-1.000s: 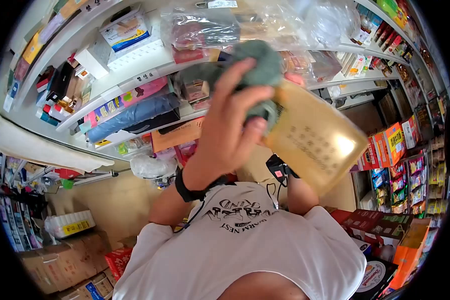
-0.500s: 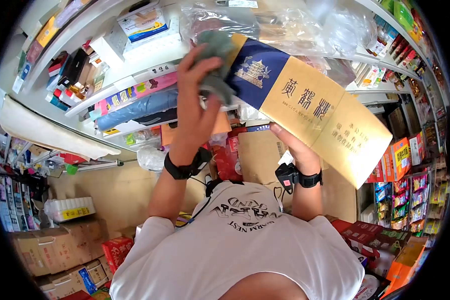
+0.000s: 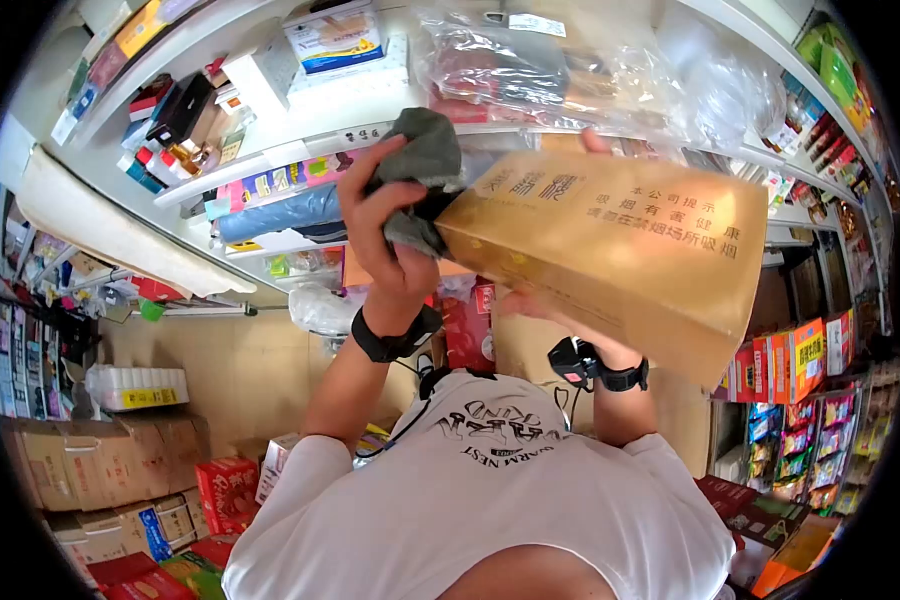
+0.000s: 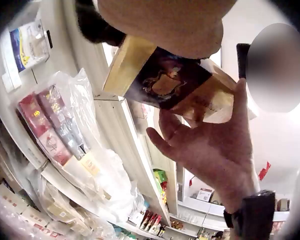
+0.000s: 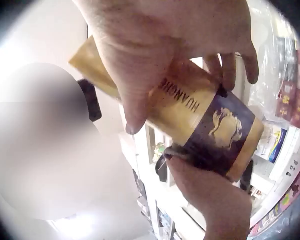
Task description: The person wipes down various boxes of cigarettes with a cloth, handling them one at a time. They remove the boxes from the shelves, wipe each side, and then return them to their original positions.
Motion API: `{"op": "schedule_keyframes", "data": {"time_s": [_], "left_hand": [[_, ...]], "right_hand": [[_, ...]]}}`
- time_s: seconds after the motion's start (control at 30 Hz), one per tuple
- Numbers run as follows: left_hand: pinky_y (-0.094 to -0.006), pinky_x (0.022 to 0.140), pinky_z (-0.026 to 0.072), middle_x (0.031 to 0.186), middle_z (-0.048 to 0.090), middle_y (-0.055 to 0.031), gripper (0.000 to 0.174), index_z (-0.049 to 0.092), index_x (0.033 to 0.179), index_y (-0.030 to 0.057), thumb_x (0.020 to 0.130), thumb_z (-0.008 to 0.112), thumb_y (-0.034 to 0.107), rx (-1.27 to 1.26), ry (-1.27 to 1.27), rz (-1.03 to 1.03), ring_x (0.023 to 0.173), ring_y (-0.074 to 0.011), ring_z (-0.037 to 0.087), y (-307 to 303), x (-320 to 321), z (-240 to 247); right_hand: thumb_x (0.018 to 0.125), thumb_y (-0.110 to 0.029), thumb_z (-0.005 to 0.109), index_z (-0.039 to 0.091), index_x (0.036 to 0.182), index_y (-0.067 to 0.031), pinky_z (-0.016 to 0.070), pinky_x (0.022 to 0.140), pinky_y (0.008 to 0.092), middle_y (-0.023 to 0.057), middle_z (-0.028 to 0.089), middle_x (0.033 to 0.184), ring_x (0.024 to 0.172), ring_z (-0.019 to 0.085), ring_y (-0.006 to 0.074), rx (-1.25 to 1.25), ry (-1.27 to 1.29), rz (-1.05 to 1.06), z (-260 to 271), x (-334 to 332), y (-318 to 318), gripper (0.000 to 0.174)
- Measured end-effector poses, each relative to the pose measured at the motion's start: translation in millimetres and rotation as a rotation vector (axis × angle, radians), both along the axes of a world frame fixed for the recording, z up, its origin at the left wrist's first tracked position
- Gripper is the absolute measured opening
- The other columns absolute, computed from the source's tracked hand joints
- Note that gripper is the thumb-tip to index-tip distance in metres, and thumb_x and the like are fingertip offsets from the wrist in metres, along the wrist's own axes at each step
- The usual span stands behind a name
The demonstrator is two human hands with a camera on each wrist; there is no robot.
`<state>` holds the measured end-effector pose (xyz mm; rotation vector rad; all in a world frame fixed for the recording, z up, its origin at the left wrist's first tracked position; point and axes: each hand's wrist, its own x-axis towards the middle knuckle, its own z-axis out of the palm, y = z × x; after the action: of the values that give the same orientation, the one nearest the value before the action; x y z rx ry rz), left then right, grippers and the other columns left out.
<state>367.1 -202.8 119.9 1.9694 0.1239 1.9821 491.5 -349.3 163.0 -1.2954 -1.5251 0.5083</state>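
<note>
A gold cigarette carton [image 3: 610, 240] with a dark blue band [image 5: 225, 132] is held up in front of the chest, tilted. My right hand [image 3: 590, 335] grips it from below, thumb on the near side and fingers round the far side; in the right wrist view the right hand [image 5: 160, 45] spans its width. My left hand [image 3: 395, 245] holds a grey-green cloth [image 3: 425, 150] bunched in its fingers against the carton's left end. In the left wrist view the right hand [image 4: 210, 150] supports the carton [image 4: 165, 82] from underneath, and the cloth is hidden.
White shelves ahead carry plastic-wrapped packs [image 3: 510, 80], a white-and-blue box [image 3: 335, 40] and a blue roll [image 3: 280, 212]. Snack packets [image 3: 795, 440] hang at the right. Cardboard boxes [image 3: 100, 460] are stacked at the lower left, beside a red box [image 3: 230, 495].
The carton has turned in the right hand, from its gold back to its broad face with the blue band, then to a tilt showing a long side. The left hand's cloth stays near its left end.
</note>
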Motion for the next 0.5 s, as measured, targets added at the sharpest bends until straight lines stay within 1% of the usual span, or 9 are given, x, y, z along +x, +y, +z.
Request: {"op": "schedule_keyframes", "data": {"time_s": [0.1,0.13,0.17,0.23,0.3,0.33,0.37,0.43,0.5], "left_hand": [[-0.0406,0.102,0.0382,0.129,0.05,-0.0218,0.029,0.05,0.118,0.0026,0.095,0.039,0.015,-0.113,0.014,-0.16,0.114,-0.0318,0.052,-3.2,-0.8,0.1],[-0.0404,0.103,0.0379,0.131,0.049,-0.0208,0.033,0.045,0.125,0.0025,0.096,0.038,0.016,-0.342,-0.044,-0.276,0.116,-0.0304,0.051,-14.9,6.6,0.7],[-0.0402,0.103,0.0376,0.132,0.048,-0.0197,0.037,0.04,0.132,0.0023,0.098,0.036,0.016,-0.57,-0.103,-0.393,0.117,-0.0291,0.051,-23.2,9.3,0.9],[-0.04,0.106,0.0359,0.133,0.047,-0.0184,0.043,0.031,0.139,0.0009,0.099,0.035,0.015,-0.447,-0.047,-0.329,0.12,-0.0276,0.049,-30.1,7.0,-2.8],[-0.0399,0.112,0.0286,0.143,0.039,-0.0193,0.048,0.028,0.144,-0.0015,0.098,0.036,0.011,-0.354,-0.042,-0.14,0.131,-0.0277,0.041,-38.8,9.3,2.0],[-0.0414,0.114,0.0244,0.15,0.031,-0.0222,0.058,0.026,0.147,-0.0019,0.094,0.045,0.01,-0.29,0.07,-0.112,0.138,-0.0326,0.032,-33.7,0.4,5.0],[-0.0414,0.114,0.0244,0.15,0.031,-0.0222,0.058,0.026,0.147,-0.0019,0.094,0.045,0.01,-0.291,0.074,-0.111,0.138,-0.0326,0.032,-30.8,-2.6,10.6],[-0.0435,0.115,0.0222,0.153,0.024,-0.025,0.069,0.026,0.147,-0.0021,0.087,0.056,0.01,0.102,0.084,0.097,0.141,-0.0385,0.026,-23.3,-4.5,29.1],[-0.0466,0.115,0.021,0.154,0.02,-0.0269,0.076,0.027,0.148,-0.0018,0.081,0.062,0.01,0.135,0.12,0.103,0.142,-0.0434,0.021,-9.4,-17.7,48.7]], "right_hand": [[0.083,-0.019,0.073,0.061,0.12,-0.002,0.0465,0.091,0.0396,0.0093,0.063,0.117,0.109,0.057,0.0267,0.485,-0.202,-0.161,-37.2,16.6,26.8,0.042],[0.084,-0.023,0.073,0.062,0.118,-0.0015,0.0467,0.09,0.0407,0.0087,0.064,0.115,0.108,0.056,0.0281,0.648,-0.271,-0.217,-52.0,26.0,38.7,0.042],[0.081,-0.024,0.077,0.063,0.111,-0.0011,0.0457,0.093,0.0426,0.0107,0.064,0.117,0.112,0.055,0.0269,0.796,-0.24,-0.067,-74.4,43.2,61.4,0.041],[0.078,-0.021,0.081,0.062,0.108,-0.0006,0.048,0.091,0.0396,0.0115,0.066,0.111,0.107,0.059,0.0229,0.053,-0.063,-0.256,-71.1,7.6,14.4,0.041],[0.073,-0.006,0.076,0.068,0.087,0.0032,0.0514,0.078,0.0302,0.0119,0.07,0.099,0.085,0.066,0.0201,0.065,0.518,-0.165,-43.5,-14.4,17.0,0.018],[0.074,-0.008,0.075,0.064,0.1,0.004,0.0519,0.076,0.0294,0.0112,0.07,0.099,0.084,0.067,0.019,0.16,0.451,-0.235,-39.4,-15.8,21.3,0.03],[0.074,-0.008,0.075,0.064,0.1,0.004,0.0519,0.076,0.0294,0.0112,0.07,0.099,0.084,0.067,0.019,0.158,0.455,-0.235,-39.2,-14.0,24.0,0.03],[0.074,-0.022,0.083,0.053,0.111,-0.001,0.0535,0.07,0.0347,0.016,0.07,0.09,0.079,0.069,0.0348,0.16,0.086,-0.418,-40.5,-10.0,25.6,0.052],[0.076,-0.022,0.081,0.051,0.11,-0.0012,0.0522,0.068,0.0346,0.0169,0.068,0.087,0.075,0.066,0.0353,0.15,0.051,-0.398,-39.6,-7.9,22.9,0.05]]}}
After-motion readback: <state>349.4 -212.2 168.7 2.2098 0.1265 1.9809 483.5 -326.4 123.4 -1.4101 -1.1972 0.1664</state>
